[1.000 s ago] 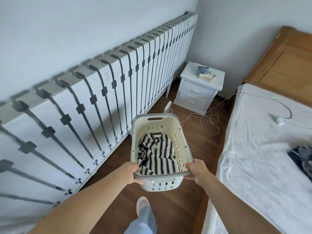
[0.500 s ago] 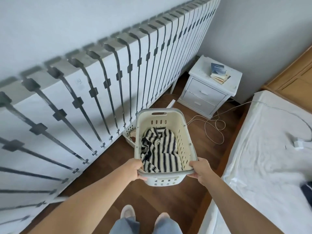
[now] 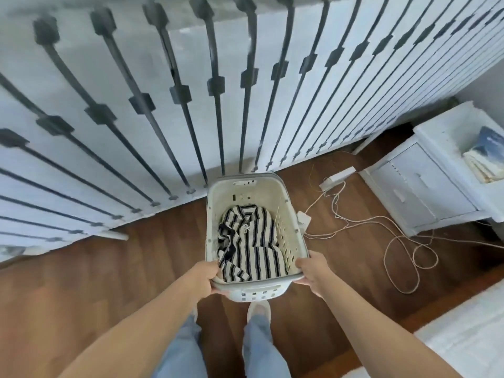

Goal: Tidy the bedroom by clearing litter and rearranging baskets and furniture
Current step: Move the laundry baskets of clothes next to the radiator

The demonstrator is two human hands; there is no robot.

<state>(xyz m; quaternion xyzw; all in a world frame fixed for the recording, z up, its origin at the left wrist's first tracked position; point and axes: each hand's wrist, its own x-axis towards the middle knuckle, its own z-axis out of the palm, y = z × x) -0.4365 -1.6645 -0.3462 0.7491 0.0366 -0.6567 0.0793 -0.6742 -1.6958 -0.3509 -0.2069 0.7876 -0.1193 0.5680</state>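
The left hand is curled round the near-left rim corner of the cream perforated plastic laundry basket, and the right hand round the near-right corner. The basket is held over the floor, its long axis pointed straight away from both equally near hands, toward the white slatted panel with dark bars. Since half a second ago it has been turned square to the panel and brought closer to it.

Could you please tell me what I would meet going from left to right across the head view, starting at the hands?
Left hand → striped shirt in the laundry basket → right hand → white power strip → white nightstand. The cables are left out, since they sprawl across several of these.
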